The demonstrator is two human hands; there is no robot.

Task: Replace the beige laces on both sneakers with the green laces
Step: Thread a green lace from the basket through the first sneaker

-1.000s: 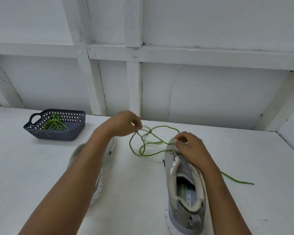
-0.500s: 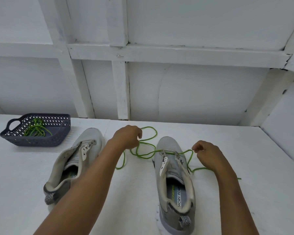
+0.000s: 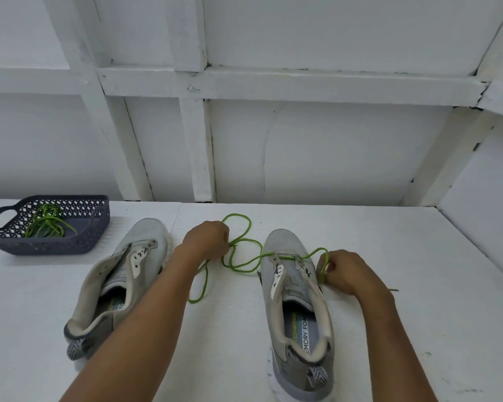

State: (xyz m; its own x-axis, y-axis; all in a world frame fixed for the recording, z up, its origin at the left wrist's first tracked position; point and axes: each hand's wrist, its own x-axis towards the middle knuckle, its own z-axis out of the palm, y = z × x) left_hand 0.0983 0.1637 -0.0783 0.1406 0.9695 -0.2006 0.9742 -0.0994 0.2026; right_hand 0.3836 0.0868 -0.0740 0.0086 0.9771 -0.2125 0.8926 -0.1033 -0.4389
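Now | left hand point(image 3: 208, 237), right hand point(image 3: 343, 271) — fingers pinching green lace point(image 3: 246, 264) | level both ends before crossing up right sneaker point(image 3: 291, 288)

A white table point(image 3: 418, 285) runs up to a white panelled wall point(image 3: 331, 155). A wide horizontal beam point(image 3: 273, 85) crosses the wall, met by an upright post point(image 3: 196, 149). At the table's far left stands a dark grey-blue perforated plastic basket point(image 3: 47, 245) with a cut-out handle.

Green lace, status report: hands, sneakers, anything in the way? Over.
Hands: left hand and right hand each grip the green lace. Lace through front eyelets of right sneaker only; left sneaker unlaced. Spare lace in basket. Nothing blocking the eyelets.
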